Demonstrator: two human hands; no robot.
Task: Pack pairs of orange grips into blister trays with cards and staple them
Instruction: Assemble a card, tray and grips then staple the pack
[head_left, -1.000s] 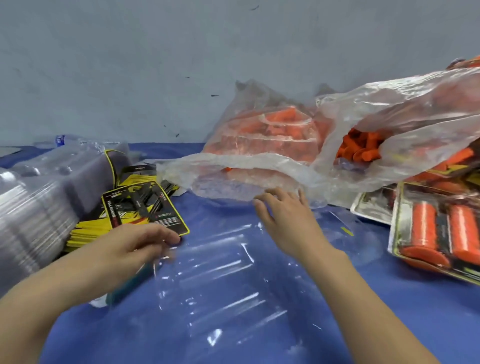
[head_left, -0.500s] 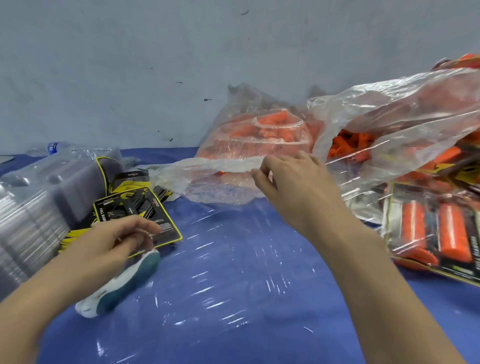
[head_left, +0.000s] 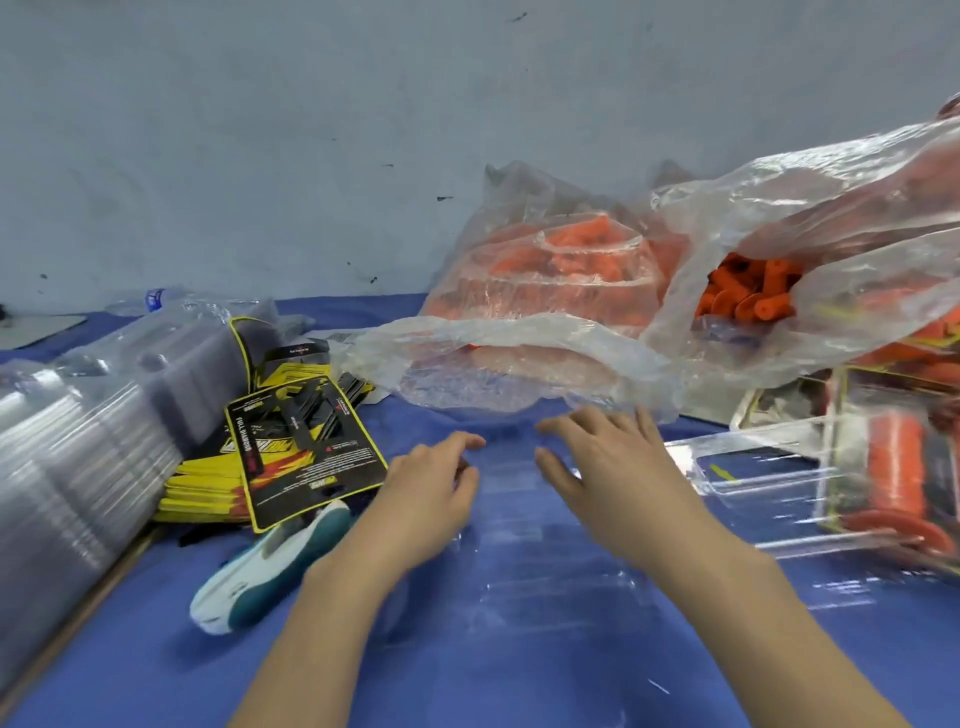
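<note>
Two hands of mine are low over a clear blister tray (head_left: 550, 571) lying flat on the blue tabletop (head_left: 156, 665). My right hand (head_left: 618, 467) has its fingers spread apart and relaxed. My left hand (head_left: 426, 504) has its fingers loosely curled at the tray's far left edge; I cannot tell whether they pinch it. Left of my left fingers lie the stapler (head_left: 270, 566) and the stack of cards (head_left: 306, 457). Beyond my fingers sit clear bags (head_left: 545, 332) of orange grips (head_left: 748, 296).
</note>
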